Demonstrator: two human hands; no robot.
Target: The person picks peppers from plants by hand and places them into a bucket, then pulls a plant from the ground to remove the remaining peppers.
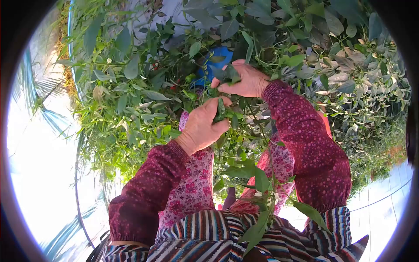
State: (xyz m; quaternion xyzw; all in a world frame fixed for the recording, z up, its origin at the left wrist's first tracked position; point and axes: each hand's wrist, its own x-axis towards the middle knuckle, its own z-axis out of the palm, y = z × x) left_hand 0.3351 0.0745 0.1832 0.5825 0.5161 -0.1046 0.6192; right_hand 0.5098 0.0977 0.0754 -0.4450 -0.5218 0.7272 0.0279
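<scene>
My left hand is curled among the foliage, its thumb and fingers around dark green leaves of what looks like a pepper plant. Whether a pepper is also in that grip cannot be made out. Slightly higher and to the right, my right hand has its thumb and fingers closed about a dark leaf that covers part of the fingertips. Small green peppers hang just left of this hand. Behind the fingers, partly hidden by leaves, is a blue container-like thing.
Dense pepper plants rise on the left, and more foliage fills the right. A leafy branch with white flowers crosses in front of my lap. A thin blue line runs along the left plants. Pale sheeting lies beyond.
</scene>
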